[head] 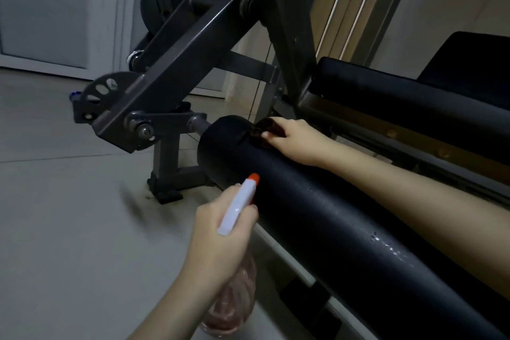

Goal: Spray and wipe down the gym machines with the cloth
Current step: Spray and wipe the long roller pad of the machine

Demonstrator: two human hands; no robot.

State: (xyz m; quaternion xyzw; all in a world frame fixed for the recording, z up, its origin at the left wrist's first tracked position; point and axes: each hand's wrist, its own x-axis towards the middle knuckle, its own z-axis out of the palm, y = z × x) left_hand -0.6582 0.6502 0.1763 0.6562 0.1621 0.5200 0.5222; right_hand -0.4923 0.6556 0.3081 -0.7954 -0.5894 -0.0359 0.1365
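Head view, and we're low beside the gym machine [193,44]. The left grip [220,232] is wrapped round the neck of the spray bottle [238,208], fingers curled in under its white head. The orange nozzle tip points at the black roller pad [317,218], just beside the pad's near side, and the bottle's clear body hangs below the hand. Across the top, the right grip [295,141] is closed on a dark cloth [265,130]. The cloth is bunched up and pressed onto the pad close to its far end, where the pad meets the grey steel. Droplets [392,248] glisten on the pad further this way, under the right forearm. The machine's feet stand on pale floor tiles [69,201].
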